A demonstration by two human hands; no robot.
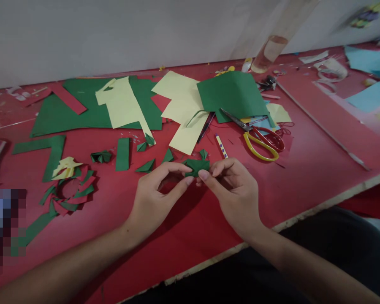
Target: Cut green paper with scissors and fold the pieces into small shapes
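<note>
Between my two hands is a small piece of green paper (196,167), held just above the red table (177,228). My left hand (160,190) pinches its left end between thumb and fingers. My right hand (236,185) grips the right end, thumb on the near side. Folded green paper pieces (145,166) lie just beyond my left hand. To the left are a flat green strip (123,154) and a pleated dark green piece (101,157). A red and green paper wreath (87,185) with a yellow paper bow (66,167) lies farther left.
Scissors with yellow and red handles (261,145) lie open at the right, near a dotted pen (221,146). Green sheets (231,93) and pale yellow paper (180,97) spread along the back. A clear bottle with liquid (269,52) stands by the wall.
</note>
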